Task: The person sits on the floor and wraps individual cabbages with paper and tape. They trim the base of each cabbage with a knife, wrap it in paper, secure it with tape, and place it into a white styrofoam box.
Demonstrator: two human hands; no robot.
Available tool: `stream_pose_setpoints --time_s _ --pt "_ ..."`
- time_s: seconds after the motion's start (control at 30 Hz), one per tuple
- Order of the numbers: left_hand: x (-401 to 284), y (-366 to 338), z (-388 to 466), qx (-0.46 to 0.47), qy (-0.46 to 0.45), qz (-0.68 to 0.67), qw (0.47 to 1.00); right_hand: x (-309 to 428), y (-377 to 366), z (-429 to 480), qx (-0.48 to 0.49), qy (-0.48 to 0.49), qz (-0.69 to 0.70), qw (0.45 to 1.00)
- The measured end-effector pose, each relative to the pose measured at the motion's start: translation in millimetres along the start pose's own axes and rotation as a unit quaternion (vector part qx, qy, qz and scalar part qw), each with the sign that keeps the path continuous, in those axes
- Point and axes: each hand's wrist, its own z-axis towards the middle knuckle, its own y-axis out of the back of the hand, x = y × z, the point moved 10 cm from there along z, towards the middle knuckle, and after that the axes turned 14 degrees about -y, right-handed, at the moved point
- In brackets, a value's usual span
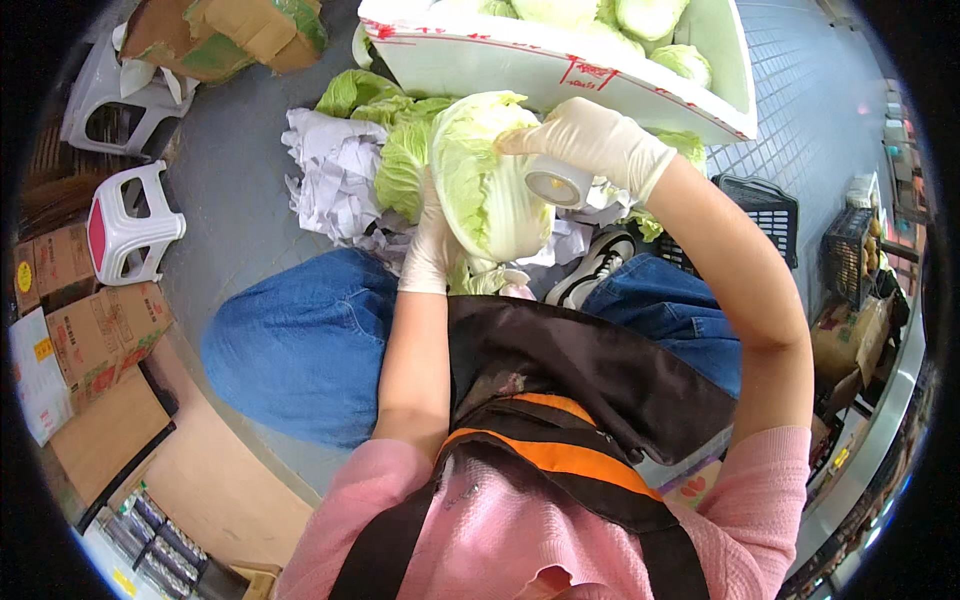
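Observation:
My left hand (433,244), in a pale glove, holds a napa cabbage (480,180) from its left side and underneath. The cabbage is lifted in front of my lap, with pale ribs low on the right and yellow-green leaves above. Gloved as well, my right hand (592,142) has a roll of tape (559,182) under its palm, and its fingertips reach the cabbage's upper right side. How the fingers hold the roll is partly hidden. Loose cabbage leaves (403,169) and crumpled white paper (334,172) lie on the floor behind the held cabbage.
A white foam box (480,56) with several cabbages (651,16) stands ahead. Black plastic baskets (757,214) are to the right. Plastic stools (139,221) and cardboard boxes (109,341) stand left. My shoe (592,268) is close by the paper.

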Motion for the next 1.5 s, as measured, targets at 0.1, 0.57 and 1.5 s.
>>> stream_pose_setpoints --time_s 0.1,0.57,1.5 --pt "-18 -12 -7 0.040 0.008 0.037 0.999 20 13 -21 0.017 0.091 0.012 0.996" --pt "-149 -12 -79 0.069 -0.207 0.134 0.967 56 73 -127 -0.028 0.160 0.090 0.983" --pt "-63 -68 -74 0.022 -0.125 -0.014 0.992 101 48 -137 -0.025 0.194 -0.069 0.978"
